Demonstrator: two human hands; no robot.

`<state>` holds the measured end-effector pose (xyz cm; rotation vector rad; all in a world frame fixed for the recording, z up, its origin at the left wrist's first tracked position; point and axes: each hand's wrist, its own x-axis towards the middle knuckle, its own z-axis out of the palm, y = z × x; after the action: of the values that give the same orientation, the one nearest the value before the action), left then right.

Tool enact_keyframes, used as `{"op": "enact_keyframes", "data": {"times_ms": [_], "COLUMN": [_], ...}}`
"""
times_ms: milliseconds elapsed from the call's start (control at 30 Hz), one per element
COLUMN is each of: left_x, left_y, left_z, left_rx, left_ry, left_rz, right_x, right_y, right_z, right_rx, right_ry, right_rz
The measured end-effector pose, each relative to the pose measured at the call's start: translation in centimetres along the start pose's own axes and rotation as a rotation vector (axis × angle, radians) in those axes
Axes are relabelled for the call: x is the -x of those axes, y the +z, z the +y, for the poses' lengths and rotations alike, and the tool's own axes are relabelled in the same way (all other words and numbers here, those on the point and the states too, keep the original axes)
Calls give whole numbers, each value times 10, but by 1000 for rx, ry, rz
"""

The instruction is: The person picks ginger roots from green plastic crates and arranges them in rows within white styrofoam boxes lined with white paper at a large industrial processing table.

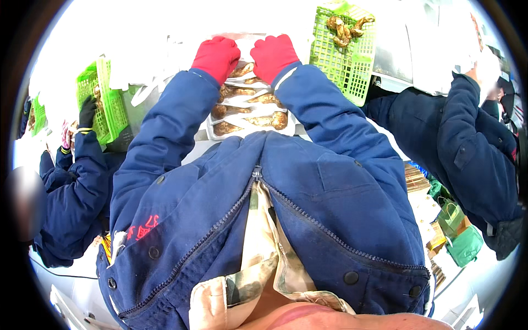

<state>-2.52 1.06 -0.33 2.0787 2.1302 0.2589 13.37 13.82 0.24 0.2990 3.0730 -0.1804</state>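
Note:
My left hand (218, 56), in a red glove, is curled closed over the far left part of a white tray (290, 130). Level with it at the far right part is my right hand (275, 56), gloved alike and closed too. Whatever the fingers of either hand hold is hidden under the knuckles. Between and below the hands, brown-and-cream mushrooms (265, 120) lie crosswise in rows in the tray. Strips of white wrapping (239, 117) run between the rows.
Right of my hands stands a green basket (352, 71) with several mushrooms (345, 31) inside. Another green basket (111, 102) stands at the left, a co-worker's dark-gloved hand (87, 113) against it. A second co-worker's sleeve (461, 118) reaches in at the right.

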Motion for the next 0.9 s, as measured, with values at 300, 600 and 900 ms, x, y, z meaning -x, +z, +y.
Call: {"op": "enact_keyframes", "data": {"times_ms": [300,600,900], "left_x": [8,27,24], "left_y": [-4,-4,9], "left_z": [17,6,2], "left_rx": [-54,19,13], "left_ry": [-116,-3,-12], "left_rz": [-209,79,147], "right_x": [8,31,30], "right_y": [-3,9,13], "right_z": [13,10,9], "right_rx": [37,43,81], "right_ry": [12,70,41], "right_rz": [-77,91,158]}}
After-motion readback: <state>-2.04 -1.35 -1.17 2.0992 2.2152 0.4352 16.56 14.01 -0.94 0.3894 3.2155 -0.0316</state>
